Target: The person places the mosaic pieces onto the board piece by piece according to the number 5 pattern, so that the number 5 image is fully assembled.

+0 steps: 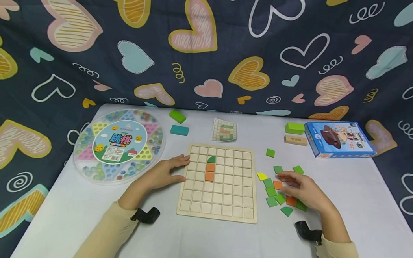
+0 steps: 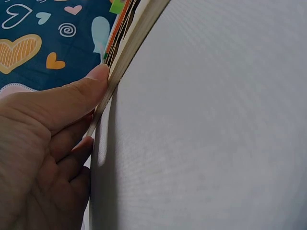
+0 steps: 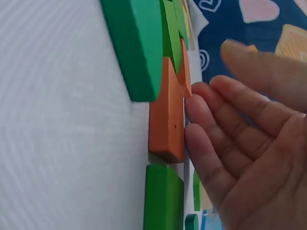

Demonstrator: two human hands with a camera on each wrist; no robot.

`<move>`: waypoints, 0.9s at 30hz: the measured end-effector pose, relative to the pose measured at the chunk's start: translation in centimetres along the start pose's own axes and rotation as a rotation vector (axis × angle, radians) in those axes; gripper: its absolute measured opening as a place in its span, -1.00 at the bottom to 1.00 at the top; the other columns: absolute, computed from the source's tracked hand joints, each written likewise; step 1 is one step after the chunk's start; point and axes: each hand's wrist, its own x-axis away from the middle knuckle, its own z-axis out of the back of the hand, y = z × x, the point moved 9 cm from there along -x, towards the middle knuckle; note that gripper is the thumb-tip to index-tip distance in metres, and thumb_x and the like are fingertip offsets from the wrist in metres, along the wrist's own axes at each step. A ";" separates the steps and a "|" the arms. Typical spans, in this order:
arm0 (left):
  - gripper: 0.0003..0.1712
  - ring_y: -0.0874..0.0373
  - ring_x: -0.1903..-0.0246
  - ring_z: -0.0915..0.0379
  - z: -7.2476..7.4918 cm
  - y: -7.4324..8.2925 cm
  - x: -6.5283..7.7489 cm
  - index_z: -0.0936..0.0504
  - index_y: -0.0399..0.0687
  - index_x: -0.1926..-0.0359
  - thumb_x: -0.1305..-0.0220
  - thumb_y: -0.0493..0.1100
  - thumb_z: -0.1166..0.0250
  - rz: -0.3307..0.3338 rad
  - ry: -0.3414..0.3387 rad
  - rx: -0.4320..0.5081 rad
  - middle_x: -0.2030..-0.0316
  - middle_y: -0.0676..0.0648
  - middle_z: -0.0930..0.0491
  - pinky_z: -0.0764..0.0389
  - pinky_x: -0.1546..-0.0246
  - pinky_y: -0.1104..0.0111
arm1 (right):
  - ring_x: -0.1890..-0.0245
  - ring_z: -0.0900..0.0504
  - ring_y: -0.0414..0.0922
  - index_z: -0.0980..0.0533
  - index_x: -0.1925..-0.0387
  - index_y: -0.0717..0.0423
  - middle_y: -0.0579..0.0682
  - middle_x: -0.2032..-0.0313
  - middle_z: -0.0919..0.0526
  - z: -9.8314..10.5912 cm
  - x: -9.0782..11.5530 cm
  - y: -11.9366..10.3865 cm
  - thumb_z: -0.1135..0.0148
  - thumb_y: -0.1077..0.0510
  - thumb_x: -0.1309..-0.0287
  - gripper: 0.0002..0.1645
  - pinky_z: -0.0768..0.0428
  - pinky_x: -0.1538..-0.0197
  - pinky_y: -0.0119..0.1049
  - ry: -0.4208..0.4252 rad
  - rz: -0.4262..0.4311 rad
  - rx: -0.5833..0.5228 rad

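Observation:
A wooden grid board [image 1: 194, 205] lies flat on the table. In one of its columns sit a dark green rounded piece [image 1: 211, 159] and, below it, two orange squares [image 1: 209, 176]. My left hand [image 1: 162, 173] rests against the board's left edge, thumb and fingertips touching the rim in the left wrist view. Over a loose scatter of green, orange and yellow pieces, my right hand [image 1: 303, 191] hovers with relaxed fingers and a raised thumb. Nothing shows between them. Nearest these fingers are an orange piece [image 3: 165, 129] and a small orange square [image 1: 277, 185].
A round marble game box [image 1: 80, 166] lies left of the board. Behind the board is a pattern card [image 1: 225, 131]. Green [image 1: 177, 116] and teal [image 1: 179, 130] blocks stand back left; a green block [image 1: 294, 128], wooden block [image 1: 295, 140] and blue box [image 1: 340, 139] back right.

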 end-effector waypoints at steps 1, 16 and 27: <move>-0.29 0.02 -0.43 0.00 0.0 0.0 0.0 -0.38 -0.12 -0.30 -0.15 -0.06 -0.36 0.002 0.000 0.002 -0.39 0.04 -0.21 -0.11 -0.41 0.08 | -0.09 -0.55 0.07 -0.45 -0.17 0.18 0.13 -0.10 -0.57 0.0 0.0 0.2 -0.26 0.08 -0.19 -0.47 -0.57 -0.10 -0.20 0.004 0.002 0.006; -0.29 -0.01 -0.42 -0.02 0.1 0.2 0.0 -0.40 -0.12 -0.29 -0.13 -0.07 -0.38 -0.007 0.016 -0.004 -0.38 0.01 -0.24 -0.12 -0.40 0.05 | 0.14 -0.50 -0.11 -0.58 0.05 0.05 0.01 0.10 -0.58 -0.1 -0.6 1.0 -0.28 0.21 -0.15 -0.71 -0.55 0.07 -0.32 0.079 0.055 0.150; -0.30 0.02 -0.43 0.00 0.1 0.0 0.0 -0.39 -0.10 -0.30 -0.14 -0.06 -0.37 0.005 0.004 -0.004 -0.38 0.04 -0.22 -0.10 -0.42 0.07 | 0.16 -0.59 -0.09 -0.53 0.00 0.16 0.02 0.16 -0.64 0.1 -0.9 -1.9 -0.25 0.22 -0.18 -0.67 -0.63 0.05 -0.16 0.070 0.032 0.080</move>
